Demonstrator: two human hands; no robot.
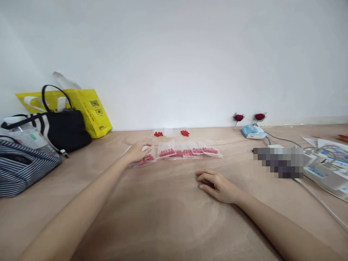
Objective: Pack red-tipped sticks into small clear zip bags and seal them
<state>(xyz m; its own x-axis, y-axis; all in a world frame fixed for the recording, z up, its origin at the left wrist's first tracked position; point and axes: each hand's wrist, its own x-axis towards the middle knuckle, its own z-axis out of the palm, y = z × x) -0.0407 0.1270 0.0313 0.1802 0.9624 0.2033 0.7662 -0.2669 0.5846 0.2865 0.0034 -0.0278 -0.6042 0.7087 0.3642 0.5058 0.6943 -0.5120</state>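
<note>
My left hand (136,152) is over the leftmost clear plastic bag (149,158), which holds small red pieces. Its fingers are apart, and I cannot tell whether they touch the plastic. To its right runs a row of similar flat bags (178,153), some overlapping. Farther back, near the wall, lie two small loose-looking groups of brighter red pieces (158,134) on or in clear plastic. My right hand (219,186) rests on the table, fingers loosely bent and thumb apart, holding nothing.
On the left are a yellow bag (94,112), a black handbag (67,128) and a striped bag (27,165). A blue tissue pack (254,132) and two dark red flowers (260,116) sit back right. Cables and a white power strip (330,175) occupy the right side.
</note>
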